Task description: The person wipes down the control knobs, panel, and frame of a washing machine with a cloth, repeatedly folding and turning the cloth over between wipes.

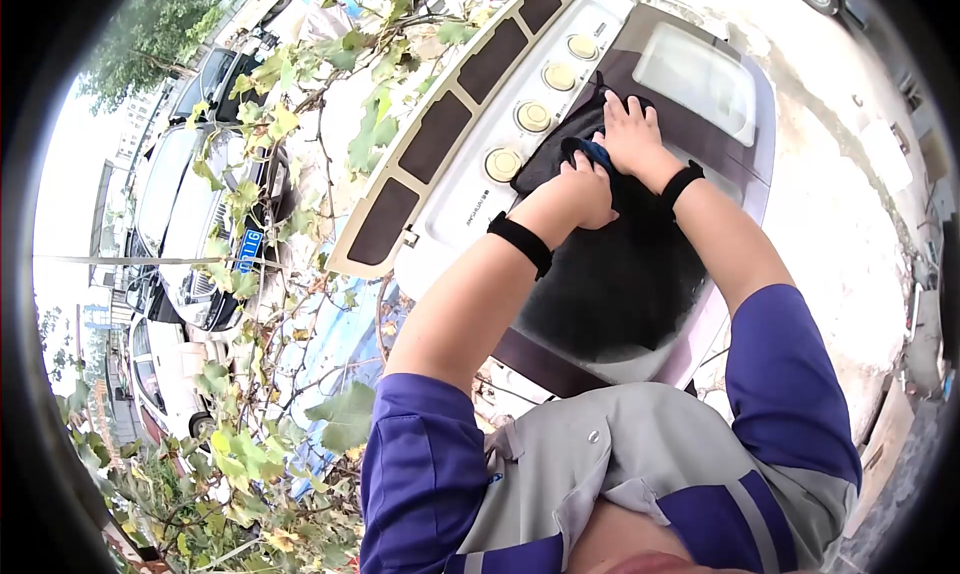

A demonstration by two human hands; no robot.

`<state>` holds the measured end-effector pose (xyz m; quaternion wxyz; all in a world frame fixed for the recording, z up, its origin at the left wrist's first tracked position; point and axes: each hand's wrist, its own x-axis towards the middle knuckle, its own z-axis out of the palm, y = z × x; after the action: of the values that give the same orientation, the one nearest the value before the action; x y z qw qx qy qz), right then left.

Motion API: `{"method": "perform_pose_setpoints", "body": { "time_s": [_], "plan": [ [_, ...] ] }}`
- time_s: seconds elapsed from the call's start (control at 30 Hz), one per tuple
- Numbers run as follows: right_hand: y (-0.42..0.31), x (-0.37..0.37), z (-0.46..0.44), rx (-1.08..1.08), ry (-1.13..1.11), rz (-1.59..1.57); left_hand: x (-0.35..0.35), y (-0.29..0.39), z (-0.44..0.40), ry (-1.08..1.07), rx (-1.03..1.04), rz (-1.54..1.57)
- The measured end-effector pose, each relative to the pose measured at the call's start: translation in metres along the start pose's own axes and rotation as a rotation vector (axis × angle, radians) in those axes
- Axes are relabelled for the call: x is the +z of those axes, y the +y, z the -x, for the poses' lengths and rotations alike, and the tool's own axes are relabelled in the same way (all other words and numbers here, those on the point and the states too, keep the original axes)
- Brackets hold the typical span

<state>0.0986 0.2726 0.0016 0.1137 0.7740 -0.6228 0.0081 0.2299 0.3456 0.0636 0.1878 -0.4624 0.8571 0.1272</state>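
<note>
**A dark cloth (546,161) held down beside the washer's knobs (503,164)**

From where I stand, the far left is parked cars (180,214), with a grapevine (345,419) trailing in front of them. Next comes a cream-framed strip (435,136) with dark insets, slanting along the twin-tub washing machine's control panel (450,219). The 4 round knobs sit in a row there, facing up, within easy reach.

The dark cloth lies rumpled just right of the knobs, on the machine's top. The left hand (590,191) comes in over it, fingers bent down at a scrap of blue fabric (598,156); I cannot tell whether they pinch it or only press. A black wristband (521,242) rings that arm, and the purple sleeve (420,454) ends above the elbow, well away from the cloth.

Just right of it, the right hand (632,139) lies open, palm down, fingers spread over the cloth's far part, probably to keep the fabric from sliding while the left hand bears on it. The 2 hands are close together, which likely keeps the pressure in a small area.

Below them spreads a glossy black surface (620,284); whether it is a lid or an open tub, I cannot tell. Farther right, the pale window (697,79) on the other side is untouched.
</note>
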Motion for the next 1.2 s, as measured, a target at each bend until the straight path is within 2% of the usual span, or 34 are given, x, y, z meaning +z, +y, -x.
{"method": "perform_pose_setpoints", "body": {
  "time_s": [0.07,0.1,0.2,0.33,0.47,0.57,0.7,0.8,0.83,0.93,1.0,1.07,1.13,1.2],
  "plan": [
    [0.016,-0.002,-0.031,-0.009,-0.155,-0.155,0.007,-0.013,-0.030,0.136,-0.001,0.030],
    [0.021,-0.004,-0.046,0.009,-0.188,-0.152,-0.005,-0.015,-0.034,0.124,-0.015,0.138],
    [0.032,-0.002,-0.078,-0.003,-0.190,-0.174,-0.024,-0.027,-0.052,0.089,-0.006,0.313],
    [0.035,-0.007,-0.110,-0.056,-0.244,-0.199,-0.021,-0.035,-0.068,0.210,-0.055,0.339],
    [0.038,0.015,-0.115,-0.228,-0.054,-0.164,-0.021,-0.037,-0.062,0.193,-0.046,0.419],
    [0.033,0.016,-0.108,-0.233,-0.001,-0.222,-0.014,-0.037,-0.054,0.167,-0.006,0.409],
    [0.018,0.002,-0.092,-0.368,-0.069,-0.293,-0.026,-0.022,-0.027,0.026,0.009,0.386],
    [0.022,-0.003,-0.088,-0.415,-0.036,-0.227,-0.021,-0.013,-0.030,0.039,-0.018,0.294],
    [0.023,-0.005,-0.090,-0.388,-0.025,-0.207,-0.020,-0.013,-0.035,0.037,-0.030,0.284],
    [0.019,-0.004,-0.105,-0.250,-0.014,-0.124,-0.006,-0.024,-0.054,0.220,-0.076,0.248],
    [0.016,-0.003,-0.109,-0.190,-0.015,-0.130,-0.002,-0.033,-0.054,0.231,-0.071,0.305],
    [0.015,0.000,-0.101,-0.236,-0.014,-0.189,0.007,-0.028,-0.043,0.258,-0.052,0.294],
    [0.016,0.002,-0.092,-0.314,-0.016,-0.202,-0.003,-0.018,-0.029,0.061,-0.091,0.335],
    [0.020,0.009,-0.083,-0.414,0.057,-0.221,-0.004,-0.008,-0.022,0.017,-0.071,0.319]
  ]
}}
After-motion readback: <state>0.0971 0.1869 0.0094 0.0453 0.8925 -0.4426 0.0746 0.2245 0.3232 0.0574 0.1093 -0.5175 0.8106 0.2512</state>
